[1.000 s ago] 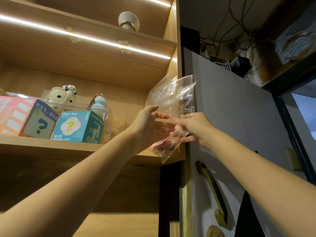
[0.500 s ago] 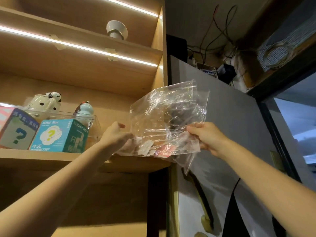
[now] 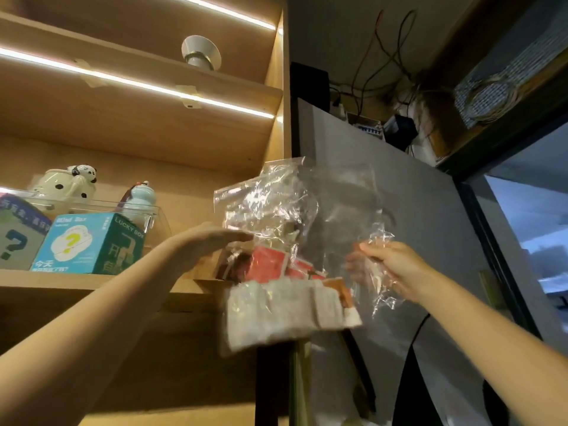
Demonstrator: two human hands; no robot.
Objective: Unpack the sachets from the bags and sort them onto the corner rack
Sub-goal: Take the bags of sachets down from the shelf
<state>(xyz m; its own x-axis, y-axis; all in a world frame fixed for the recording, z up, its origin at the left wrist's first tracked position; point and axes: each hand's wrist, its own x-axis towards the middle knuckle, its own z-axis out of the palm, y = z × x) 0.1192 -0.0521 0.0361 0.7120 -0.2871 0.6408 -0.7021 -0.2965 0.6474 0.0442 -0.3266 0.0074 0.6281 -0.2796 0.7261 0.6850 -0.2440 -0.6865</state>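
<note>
**Inspector A:** We record a clear plastic bag held up at the right end of the wooden shelf. It is thin, crinkled film with no stiffness of its own. We judge it light and slippery.

**Inspector B:** Agreed. The sachets are spilling from the bag's lower edge, just at and below the shelf's front lip. We see red ones above and a pale, blurred bunch beneath. We judge them small, flat and light, likely to slide over each other and scatter.

**Inspector A:** Hands. The left hand lies with fingers straight and flat against the left side of the bag, above the shelf's right end; it grips nothing. The right hand, to the right of the shelf in front of the grey door, pinches a gathered fold of the film.

**Inspector B:** We cannot tell whether any sachet already rests on the shelf; the blur hides it.

**Inspector A:** On handling, we advise holding the bag by a bunched corner, as the right hand does, since flat film would slip. The sachets are best taken by their flat faces, a few at a time.

**Inspector B:** Risk noted: loose sachets may drop past the shelf's lip.
</note>
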